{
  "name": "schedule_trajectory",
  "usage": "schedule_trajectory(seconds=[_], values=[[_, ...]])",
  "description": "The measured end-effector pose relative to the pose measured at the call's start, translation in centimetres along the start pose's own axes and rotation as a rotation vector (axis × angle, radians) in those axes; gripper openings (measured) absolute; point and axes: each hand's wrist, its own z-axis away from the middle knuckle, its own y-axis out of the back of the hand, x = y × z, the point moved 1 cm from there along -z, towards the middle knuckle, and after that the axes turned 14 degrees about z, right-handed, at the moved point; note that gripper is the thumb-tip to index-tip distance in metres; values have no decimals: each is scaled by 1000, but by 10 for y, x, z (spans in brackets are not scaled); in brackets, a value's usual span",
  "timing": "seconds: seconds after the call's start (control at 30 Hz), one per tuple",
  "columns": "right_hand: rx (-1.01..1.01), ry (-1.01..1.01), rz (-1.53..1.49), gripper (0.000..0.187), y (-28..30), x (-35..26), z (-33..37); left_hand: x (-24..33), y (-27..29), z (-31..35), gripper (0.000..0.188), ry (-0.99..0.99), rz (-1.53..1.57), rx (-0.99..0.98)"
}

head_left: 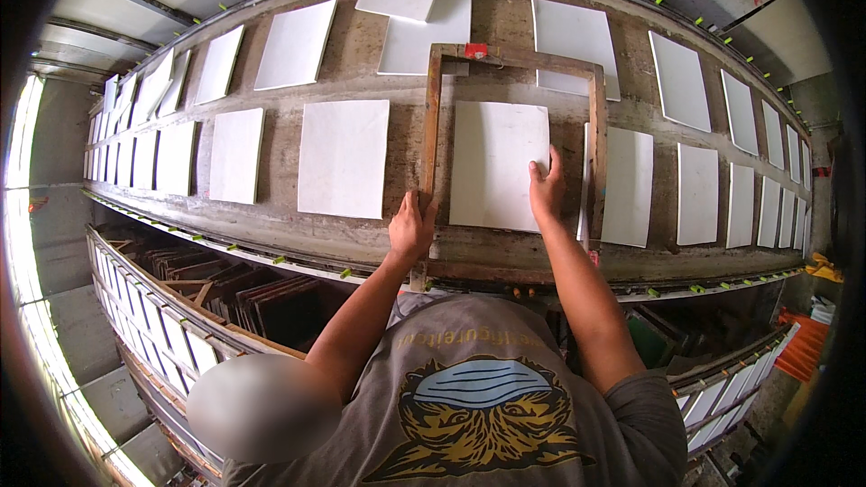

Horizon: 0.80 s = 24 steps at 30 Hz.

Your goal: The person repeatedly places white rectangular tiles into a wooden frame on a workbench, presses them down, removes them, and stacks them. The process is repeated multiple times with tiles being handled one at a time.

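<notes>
In the middle of the long table lies a white rectangular sheet [499, 162], framed by an open wooden frame [431, 126] with worn brown bars. My left hand [412, 227] is closed round the lower part of the frame's left bar. My right hand [546, 186] reaches inside the frame and rests on the sheet's right edge, thumb and fingers apart. A red patch [476, 50] sits on the frame's far bar. Parts of neighbouring sheets show beneath the far bar and right bar.
The long brown table [352, 242] carries two rows of similar white sheets, including one [343, 159] to the left and one [627, 189] to the right. Yellow-green clips [279, 260] line its edges. Below the near edge, a rack holds dark frames [271, 307]. Orange material [798, 347] lies at right.
</notes>
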Motion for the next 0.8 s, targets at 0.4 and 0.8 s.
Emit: schedule_trajectory(seconds=[0.4,0.8], values=[[54,22,194,59,-8,-15,17,6,3,1,41,10,10,0],[176,158,429,58,0,-2,6,11,4,1,40,18,-7,4]])
